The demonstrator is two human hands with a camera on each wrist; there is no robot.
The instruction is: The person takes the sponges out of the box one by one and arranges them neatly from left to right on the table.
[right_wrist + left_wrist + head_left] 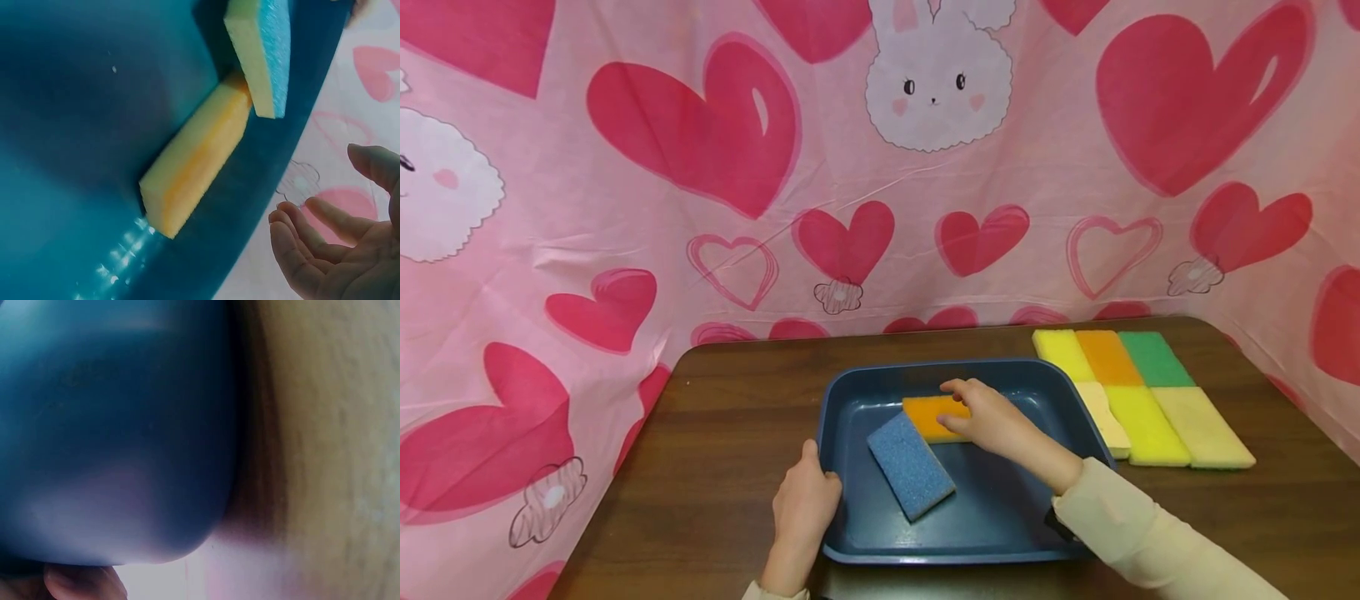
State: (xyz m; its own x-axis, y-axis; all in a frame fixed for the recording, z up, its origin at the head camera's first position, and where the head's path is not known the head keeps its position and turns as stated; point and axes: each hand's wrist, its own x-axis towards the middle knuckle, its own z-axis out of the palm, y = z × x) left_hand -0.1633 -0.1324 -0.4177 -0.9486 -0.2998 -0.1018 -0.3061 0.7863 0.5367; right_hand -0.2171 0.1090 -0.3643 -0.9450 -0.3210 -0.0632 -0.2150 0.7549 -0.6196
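Observation:
A dark blue tray (1000, 517) lies on the table with two sponges inside. My left hand (805, 496) grips the tray's left wall, thumb over the rim; in the left wrist view a fingertip (84, 584) shows against the tray (112, 425). Hovering above the orange sponge (923, 417) is my right hand (996, 425), fingers loosely bent. The right wrist view shows that hand (344, 244) holding nothing, apart from the orange-and-yellow sponge (194, 159). A blue sponge (912, 468) lies tilted, one end resting over the orange sponge's left end.
To the tray's right, several sponges lie in two rows, among them a green one (1156, 360), an orange-brown one (1108, 358) and a pale yellow one (1202, 427). The brown wooden table (730, 433) ends against a pink heart-patterned cloth (850, 175).

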